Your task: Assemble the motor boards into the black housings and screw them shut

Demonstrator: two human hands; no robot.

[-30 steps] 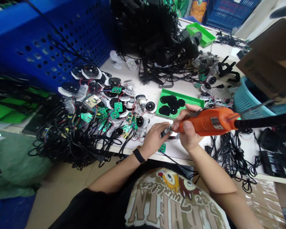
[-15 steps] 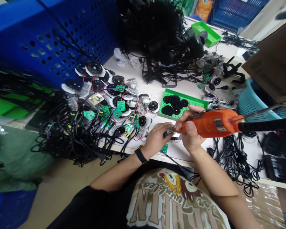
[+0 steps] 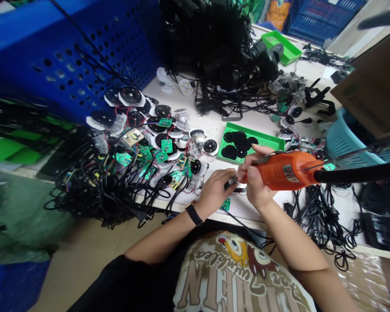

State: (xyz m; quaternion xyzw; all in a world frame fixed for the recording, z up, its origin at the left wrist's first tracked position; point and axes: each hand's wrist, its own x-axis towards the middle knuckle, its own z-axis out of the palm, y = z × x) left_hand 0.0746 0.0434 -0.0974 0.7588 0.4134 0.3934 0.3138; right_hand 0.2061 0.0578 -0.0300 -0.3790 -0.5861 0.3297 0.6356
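An orange electric screwdriver lies in my right hand, whose fingers wrap round its front end. Its tip points left, toward my left hand. Between the thumb and fingers of that hand is a small black part, mostly hidden, so its kind does not show. The screwdriver's tip meets this part or is very close to it. Just below my fingers, a green circuit board rests on the white table with a black cable near it. A black watch is on my left wrist.
A green tray with several black discs stands beyond my hands. Circuit boards, wires and black discs pile up on the left. Black cables lie at right, near a light blue basket. A large blue crate stands at back left.
The rear end of the screwdriver has swung slightly left and down. Both hands keep their grips, and the view has shifted a little.
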